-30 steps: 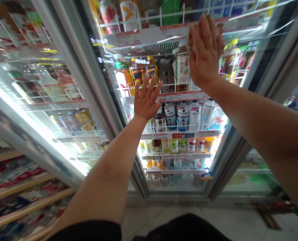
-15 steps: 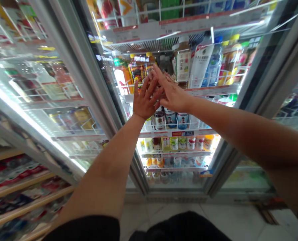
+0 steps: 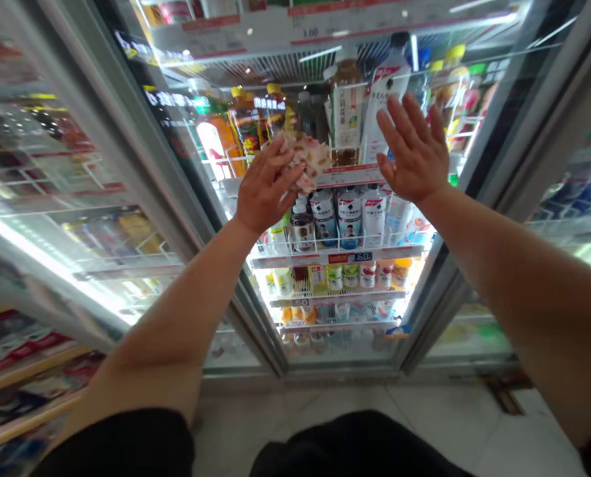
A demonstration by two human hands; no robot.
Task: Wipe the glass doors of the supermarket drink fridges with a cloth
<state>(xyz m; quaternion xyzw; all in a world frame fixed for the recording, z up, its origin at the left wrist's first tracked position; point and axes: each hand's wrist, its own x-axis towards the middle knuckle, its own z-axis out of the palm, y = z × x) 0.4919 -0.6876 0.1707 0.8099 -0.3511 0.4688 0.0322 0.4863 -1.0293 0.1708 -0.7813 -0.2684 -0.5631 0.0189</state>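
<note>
My left hand [image 3: 264,185] has its fingers bent around a crumpled pale cloth [image 3: 311,158] with pink and brownish patches. The cloth is bunched up in front of the glass door [image 3: 325,361] of a lit drinks fridge; I cannot tell whether it touches the pane. My right hand [image 3: 415,156] is raised to the right of it, fingers spread, palm toward the glass, holding nothing. Whether that palm rests on the pane is unclear. Behind the glass, a large white bottle [image 3: 374,129] is partly covered by my right fingers.
Shelves behind the glass hold several rows of bottles, including labelled white bottles [image 3: 350,215] and small jars [image 3: 368,273]. Metal door frames [image 3: 149,199] stand on either side. A wooden-edged rack [image 3: 32,377] with goods is at lower left. Pale floor tiles [image 3: 325,399] lie below.
My hands were together over the glass and have moved apart, left hand to the left, right hand to the right. The cloth, mostly hidden before, now shows in my left hand.
</note>
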